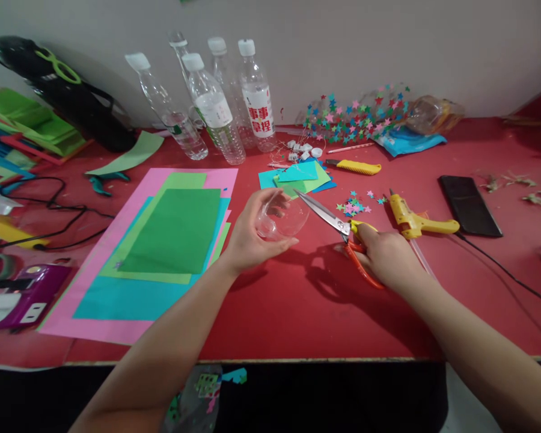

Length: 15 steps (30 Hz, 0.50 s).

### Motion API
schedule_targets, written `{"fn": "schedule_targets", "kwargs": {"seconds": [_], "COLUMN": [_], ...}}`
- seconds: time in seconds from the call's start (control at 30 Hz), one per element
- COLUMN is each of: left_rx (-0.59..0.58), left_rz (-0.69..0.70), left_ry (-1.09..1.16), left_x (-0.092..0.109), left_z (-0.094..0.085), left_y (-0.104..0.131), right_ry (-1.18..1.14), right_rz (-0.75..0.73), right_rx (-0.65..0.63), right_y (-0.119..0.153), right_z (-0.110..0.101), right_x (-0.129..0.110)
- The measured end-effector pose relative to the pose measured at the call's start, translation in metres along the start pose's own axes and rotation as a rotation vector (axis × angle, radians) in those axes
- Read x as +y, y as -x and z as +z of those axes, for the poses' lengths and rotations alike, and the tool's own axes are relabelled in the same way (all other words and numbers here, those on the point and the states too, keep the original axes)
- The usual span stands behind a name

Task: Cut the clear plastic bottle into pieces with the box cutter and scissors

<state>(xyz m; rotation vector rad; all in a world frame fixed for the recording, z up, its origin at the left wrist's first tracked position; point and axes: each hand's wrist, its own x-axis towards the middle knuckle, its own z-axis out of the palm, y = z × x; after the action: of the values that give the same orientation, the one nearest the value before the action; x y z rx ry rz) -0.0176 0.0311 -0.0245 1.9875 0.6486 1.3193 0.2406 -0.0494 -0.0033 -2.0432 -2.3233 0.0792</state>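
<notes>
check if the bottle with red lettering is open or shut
Shut: a white cap sits on top of the bottle.

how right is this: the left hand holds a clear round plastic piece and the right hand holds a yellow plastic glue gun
Not quite: in the head view, the right hand holds metal-bladed scissors with yellow and orange handles; the yellow plastic glue gun lies on the red tabletop. The left hand does hold a clear round plastic piece.

Red worktop (pixel 288 319). Left hand (pixel 247 234): clear plastic piece (pixel 294 219), held. Right hand (pixel 388 255): scissors (pixel 325 216), held. Paper sheets (pixel 171 231), left. Bottles (pixel 216 114), rear. Glue gun (pixel 408 221), phone (pixel 470 205), right.
</notes>
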Motion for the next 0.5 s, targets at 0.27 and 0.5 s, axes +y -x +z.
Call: {"fn": "schedule_targets", "kwargs": {"seconds": [0.27, 0.5], "left_rx": [-0.097, -0.113], "left_rz": [0.024, 0.001], "left_ry": [0.083, 0.085], "left_x": [0.0049, 0.0059], "left_z": [-0.0007, -0.0032], "left_y": [0.0003, -0.0002], "right_ry": [0.013, 0.036], "right_rz": [-0.019, -0.022], "right_rx": [0.014, 0.002], "right_y": [0.0034, 0.0018], "right_z": [-0.009, -0.0063], "right_x": [-0.0032, 0.0003]}}
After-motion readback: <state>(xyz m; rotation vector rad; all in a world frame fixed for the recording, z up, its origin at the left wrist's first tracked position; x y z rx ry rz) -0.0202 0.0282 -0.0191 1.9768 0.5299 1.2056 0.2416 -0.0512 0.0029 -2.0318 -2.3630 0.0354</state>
